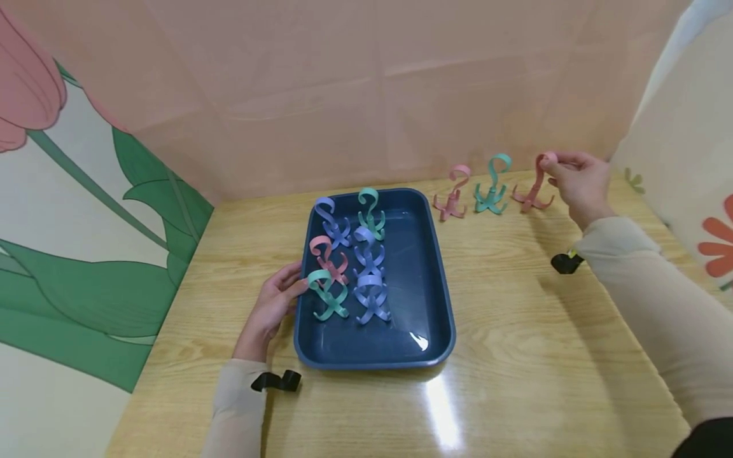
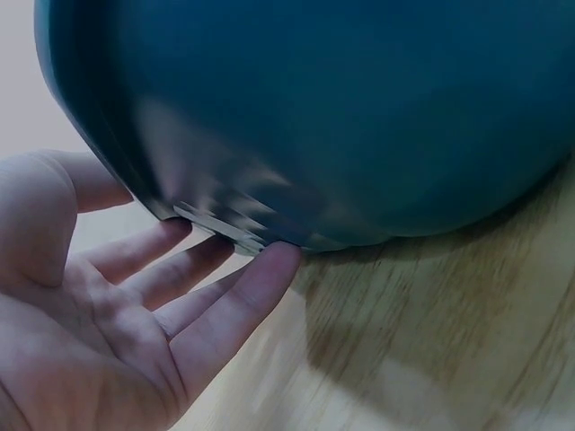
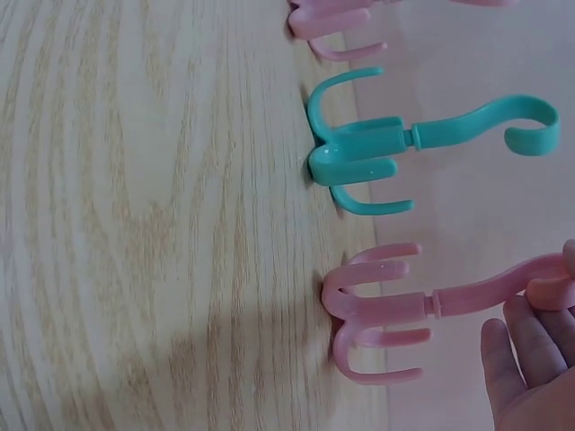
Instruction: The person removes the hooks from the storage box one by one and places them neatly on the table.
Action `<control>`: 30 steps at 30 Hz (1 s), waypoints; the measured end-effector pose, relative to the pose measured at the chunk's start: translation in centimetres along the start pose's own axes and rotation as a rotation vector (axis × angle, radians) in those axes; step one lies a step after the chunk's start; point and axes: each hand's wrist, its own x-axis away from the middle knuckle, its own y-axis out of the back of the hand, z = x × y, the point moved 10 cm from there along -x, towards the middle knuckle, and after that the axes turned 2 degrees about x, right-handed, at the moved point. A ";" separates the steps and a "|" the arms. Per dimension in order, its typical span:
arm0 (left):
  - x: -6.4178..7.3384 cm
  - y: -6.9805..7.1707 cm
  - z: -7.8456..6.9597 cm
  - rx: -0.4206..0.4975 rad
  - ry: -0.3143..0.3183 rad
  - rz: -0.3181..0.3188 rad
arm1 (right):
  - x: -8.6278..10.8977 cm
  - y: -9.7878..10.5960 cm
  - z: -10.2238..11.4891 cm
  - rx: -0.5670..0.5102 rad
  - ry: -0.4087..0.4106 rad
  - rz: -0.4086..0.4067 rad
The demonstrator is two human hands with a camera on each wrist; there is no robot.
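Note:
My right hand [image 1: 581, 184] pinches the curled top of a pink four-pronged hanging hook [image 3: 386, 310], which stands upright on its prongs at the table's back right. Beside it, to the left, stand a green hook [image 1: 490, 197] and another pink hook [image 1: 451, 205]. At the left side of the dark blue tray [image 1: 441, 299], my left hand [image 1: 275, 305] holds the rim, thumb at the top edge and fingertips [image 2: 274, 265] against the outer wall. Inside the tray, two columns of hooks stand upright: a pink hook [image 1: 332, 268], green ones [image 1: 329, 302] and several purple ones [image 1: 372, 305].
The wooden table [image 1: 509, 356] ends at a pinkish cloth backdrop [image 1: 298, 108] right behind the row of hooks. A floral panel [image 1: 86, 280] borders the left side, another pale panel [image 1: 676, 140] the right. The tray's right half shows bare floor.

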 end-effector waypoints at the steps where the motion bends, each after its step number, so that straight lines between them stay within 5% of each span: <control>1: 0.0 0.0 0.0 0.000 0.000 0.001 | 0.0 0.0 0.0 -0.002 0.006 -0.003; 12: -0.1 -0.2 -0.1 0.019 0.033 0.006 | -0.3 0.6 -0.2 0.025 -0.008 -0.007; 19: 0.7 -0.7 -1.4 0.014 0.050 0.020 | -0.1 0.9 0.0 0.056 0.003 -0.025; 24: 1.1 -1.1 -1.9 0.007 0.048 0.030 | 0.8 0.3 1.1 0.271 0.051 -0.048; 30: 0.2 -0.6 -0.7 0.047 0.026 0.033 | 2.1 -1.5 2.5 0.505 0.061 -0.005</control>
